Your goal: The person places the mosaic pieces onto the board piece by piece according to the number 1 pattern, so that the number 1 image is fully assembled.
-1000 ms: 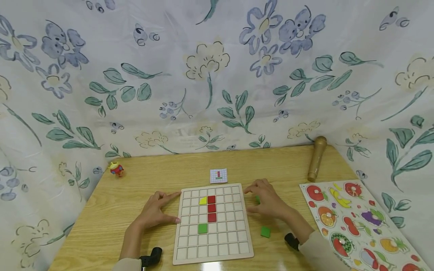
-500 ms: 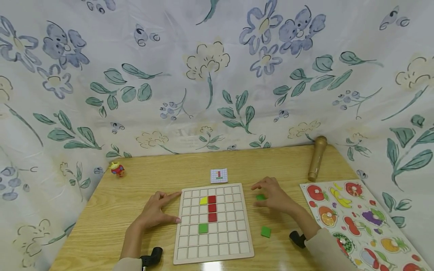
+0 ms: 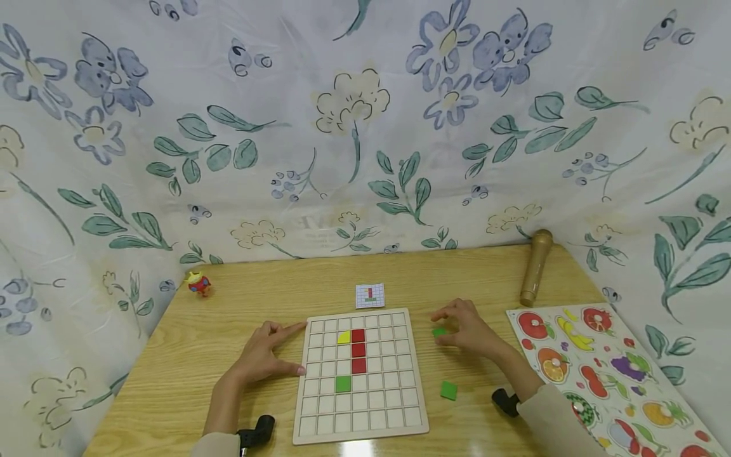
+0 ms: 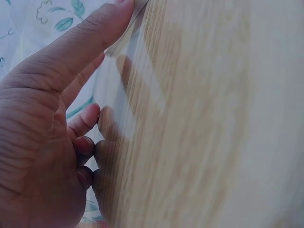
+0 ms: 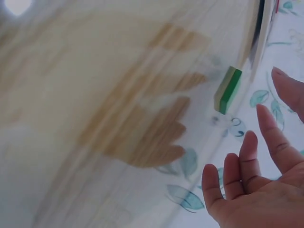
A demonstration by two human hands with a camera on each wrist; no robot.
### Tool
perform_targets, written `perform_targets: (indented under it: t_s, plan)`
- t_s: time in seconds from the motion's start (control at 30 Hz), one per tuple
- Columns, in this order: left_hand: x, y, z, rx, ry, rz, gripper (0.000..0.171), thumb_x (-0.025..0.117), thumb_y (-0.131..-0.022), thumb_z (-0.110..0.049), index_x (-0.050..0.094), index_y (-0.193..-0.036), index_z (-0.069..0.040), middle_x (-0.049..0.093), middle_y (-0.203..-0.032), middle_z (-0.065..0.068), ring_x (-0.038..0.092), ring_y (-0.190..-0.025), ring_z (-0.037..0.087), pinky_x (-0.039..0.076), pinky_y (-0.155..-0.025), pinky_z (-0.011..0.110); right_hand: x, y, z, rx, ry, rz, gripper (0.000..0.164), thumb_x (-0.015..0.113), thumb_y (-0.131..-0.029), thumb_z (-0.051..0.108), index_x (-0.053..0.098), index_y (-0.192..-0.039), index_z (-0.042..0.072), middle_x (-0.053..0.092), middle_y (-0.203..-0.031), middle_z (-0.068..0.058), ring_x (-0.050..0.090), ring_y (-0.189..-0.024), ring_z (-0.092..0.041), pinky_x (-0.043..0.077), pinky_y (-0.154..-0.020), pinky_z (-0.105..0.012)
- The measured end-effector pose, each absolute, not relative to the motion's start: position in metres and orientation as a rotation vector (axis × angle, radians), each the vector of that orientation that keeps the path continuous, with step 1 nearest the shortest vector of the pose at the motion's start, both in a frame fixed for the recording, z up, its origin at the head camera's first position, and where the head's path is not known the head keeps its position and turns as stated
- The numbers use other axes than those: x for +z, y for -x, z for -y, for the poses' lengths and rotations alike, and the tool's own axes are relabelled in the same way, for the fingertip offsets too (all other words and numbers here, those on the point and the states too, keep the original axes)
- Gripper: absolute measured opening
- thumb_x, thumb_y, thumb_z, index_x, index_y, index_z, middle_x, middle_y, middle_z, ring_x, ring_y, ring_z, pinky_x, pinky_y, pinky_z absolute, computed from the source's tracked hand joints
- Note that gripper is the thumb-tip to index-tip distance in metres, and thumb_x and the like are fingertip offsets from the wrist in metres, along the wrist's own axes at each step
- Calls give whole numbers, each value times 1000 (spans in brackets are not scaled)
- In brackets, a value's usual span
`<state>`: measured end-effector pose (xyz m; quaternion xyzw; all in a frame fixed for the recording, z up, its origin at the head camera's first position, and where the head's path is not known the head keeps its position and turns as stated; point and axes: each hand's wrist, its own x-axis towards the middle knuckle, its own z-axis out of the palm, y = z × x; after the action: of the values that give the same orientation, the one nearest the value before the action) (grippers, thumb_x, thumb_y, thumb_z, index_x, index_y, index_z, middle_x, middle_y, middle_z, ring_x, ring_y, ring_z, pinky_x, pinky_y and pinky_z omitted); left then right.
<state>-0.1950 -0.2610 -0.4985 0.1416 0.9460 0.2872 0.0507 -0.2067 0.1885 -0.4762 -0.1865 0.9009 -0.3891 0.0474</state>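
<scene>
My left hand rests at the left edge of a wooden grid board, with index finger and thumb stretched out to its rim. On the board are three red square tiles in a column, a yellow tile with a slanted corner beside the top one, and a green square tile lower down. Right of the board, my right hand hovers with fingers and thumb spread around a loose green tile. In the right wrist view this green tile lies on the table, apart from the fingers.
Another green tile lies nearer the front edge. Behind the board is a small pattern card. A gold microphone and a fruit puzzle board are to the right, a toy figure at the back left. A floral curtain hangs behind.
My right hand has moved rightward, away from the board's right edge, and more of the green tile beneath it shows. The left hand has stayed at the board's left edge.
</scene>
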Motion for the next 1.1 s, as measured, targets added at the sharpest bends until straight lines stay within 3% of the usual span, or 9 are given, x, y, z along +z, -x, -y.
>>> perform_targets:
  t_s: [0.63, 1.1]
  plan:
    - [-499, 196, 262, 866, -421, -2874, 91, 89, -62, -53, 54, -144, -30, 35, -99, 3, 31, -90, 20, 27, -76, 37, -481, 206, -192, -1100, 578, -2816, 39, 84, -74, 10, 70, -110, 3, 55, -106, -11, 40, -101, -25, 38, -88, -42]
    - [-500, 196, 263, 888, -428, -2872, 90, 88, -62, -55, 55, -143, -30, 35, -99, 3, 32, -91, 21, 27, -75, 37, -486, 206, -193, -1047, 609, -2843, 22, 84, -74, 10, 71, -92, 9, 52, -97, -4, 41, -99, -25, 38, -87, -40]
